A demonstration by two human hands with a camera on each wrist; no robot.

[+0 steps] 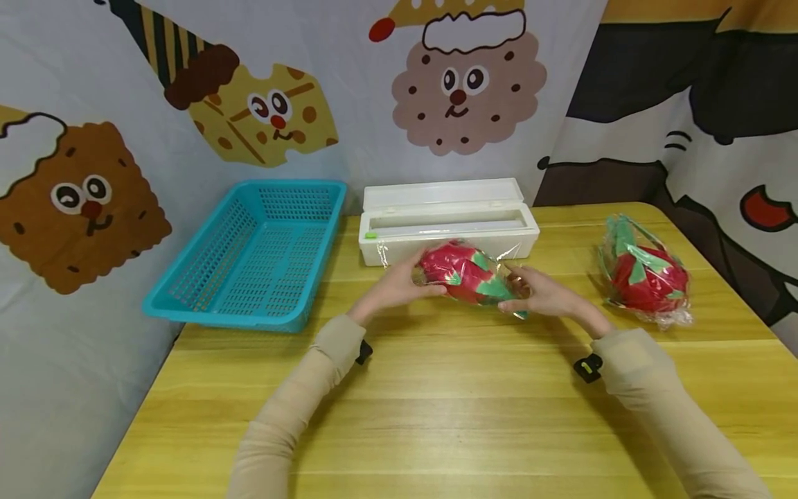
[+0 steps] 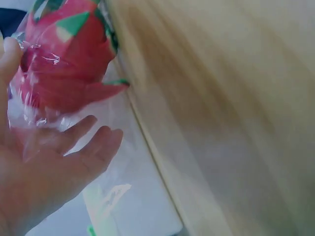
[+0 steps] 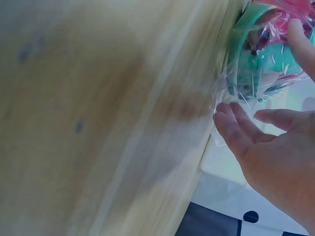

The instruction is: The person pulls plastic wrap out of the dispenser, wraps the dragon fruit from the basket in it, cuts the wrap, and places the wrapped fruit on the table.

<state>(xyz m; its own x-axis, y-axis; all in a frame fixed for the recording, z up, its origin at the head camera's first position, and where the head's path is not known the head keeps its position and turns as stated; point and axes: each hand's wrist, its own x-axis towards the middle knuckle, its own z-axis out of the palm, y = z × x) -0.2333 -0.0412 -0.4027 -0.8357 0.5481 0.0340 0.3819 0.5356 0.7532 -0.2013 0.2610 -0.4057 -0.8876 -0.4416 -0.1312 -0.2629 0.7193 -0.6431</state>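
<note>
A red dragon fruit (image 1: 454,267) with green scales is held between both hands over the wooden table, just in front of a white cling film box (image 1: 389,251). Clear film covers the fruit and sticks out loosely at its ends. My left hand (image 1: 399,284) holds the left end, thumb in front; in the left wrist view its fingers spread under the fruit (image 2: 69,73) with film against them. At the green leafy end, my right hand (image 1: 544,291) holds with thumb on the near side. The right wrist view shows its bent fingertips (image 3: 227,115) at the film's edge.
A second dragon fruit (image 1: 650,281), wrapped in film, lies at the right of the table (image 1: 449,416). At the back left stands a blue perforated basket (image 1: 289,322). The box's lid (image 1: 442,193) is raised, against a printed curtain (image 1: 368,90).
</note>
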